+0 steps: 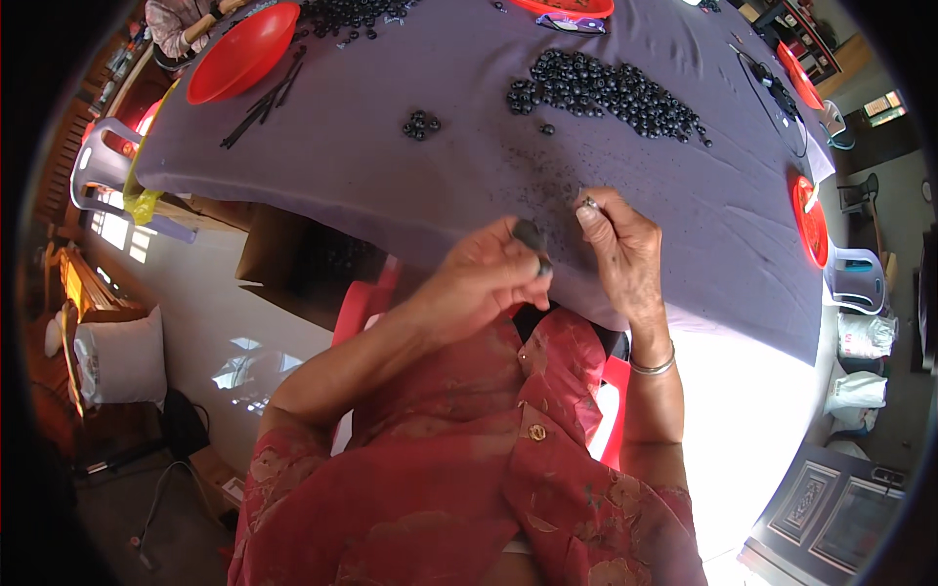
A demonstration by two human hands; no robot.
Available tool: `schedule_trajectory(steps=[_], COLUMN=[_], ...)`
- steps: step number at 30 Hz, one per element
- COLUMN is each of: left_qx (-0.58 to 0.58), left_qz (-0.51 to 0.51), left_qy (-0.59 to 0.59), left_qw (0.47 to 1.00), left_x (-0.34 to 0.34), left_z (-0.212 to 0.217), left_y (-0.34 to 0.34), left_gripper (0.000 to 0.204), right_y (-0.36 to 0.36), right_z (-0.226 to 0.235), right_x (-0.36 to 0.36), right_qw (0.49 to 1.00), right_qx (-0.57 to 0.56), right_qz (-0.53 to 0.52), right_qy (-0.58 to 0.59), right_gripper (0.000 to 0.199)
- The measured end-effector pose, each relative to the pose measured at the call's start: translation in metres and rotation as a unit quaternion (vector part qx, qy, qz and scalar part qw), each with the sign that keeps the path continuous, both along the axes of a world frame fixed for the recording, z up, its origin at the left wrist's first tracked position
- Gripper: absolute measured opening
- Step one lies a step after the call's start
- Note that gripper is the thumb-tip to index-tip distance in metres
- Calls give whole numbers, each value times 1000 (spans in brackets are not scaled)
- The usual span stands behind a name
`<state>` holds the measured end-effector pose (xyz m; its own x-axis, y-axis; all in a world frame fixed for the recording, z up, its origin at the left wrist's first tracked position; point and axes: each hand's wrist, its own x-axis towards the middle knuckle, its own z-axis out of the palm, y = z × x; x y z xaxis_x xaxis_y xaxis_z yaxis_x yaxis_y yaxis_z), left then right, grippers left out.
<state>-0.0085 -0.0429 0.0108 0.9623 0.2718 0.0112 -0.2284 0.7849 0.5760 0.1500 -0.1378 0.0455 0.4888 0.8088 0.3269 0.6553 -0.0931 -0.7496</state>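
My left hand [489,272] is closed round a dark, round piece [529,234], blurred by motion, above the near edge of the table. A second dark bit shows lower down by the same fingers. Just to the right, my right hand [625,249] is raised with thumb and forefinger pressed together; a tiny dark and pale thing shows at the tips, too small to name. The two hands are apart. Beyond them lies a large heap of shiny black round pieces [611,93], with one loose black piece [547,129] in front and a small cluster [421,125] to its left.
Dark crumbs [547,181] are scattered on the purple tablecloth [342,161]. A red basin [244,54] and black strips [264,103] lie at the far left. Another person's sleeve [176,24] shows beyond. A cardboard box [269,254] stands below the table's left edge.
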Motion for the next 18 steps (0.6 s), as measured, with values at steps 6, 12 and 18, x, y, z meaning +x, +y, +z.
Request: schedule_trajectory(steps=[6, 12, 18], left_qx=[3, -13, -5], left_qz=[48, 38, -19], left_qy=[29, 27, 20], left_qw=[998, 999, 1000], left_x=[-1, -1, -2], left_z=[0, 0, -6], left_y=[10, 9, 16], left_gripper=[13, 16, 18], right_y=[-6, 0, 4], right_z=[4, 10, 3], right_x=[5, -19, -25], right_qw=[995, 979, 965], right_qx=[-23, 54, 64], right_qz=[58, 175, 205], right_qy=[84, 88, 148], right_gripper=[23, 21, 10])
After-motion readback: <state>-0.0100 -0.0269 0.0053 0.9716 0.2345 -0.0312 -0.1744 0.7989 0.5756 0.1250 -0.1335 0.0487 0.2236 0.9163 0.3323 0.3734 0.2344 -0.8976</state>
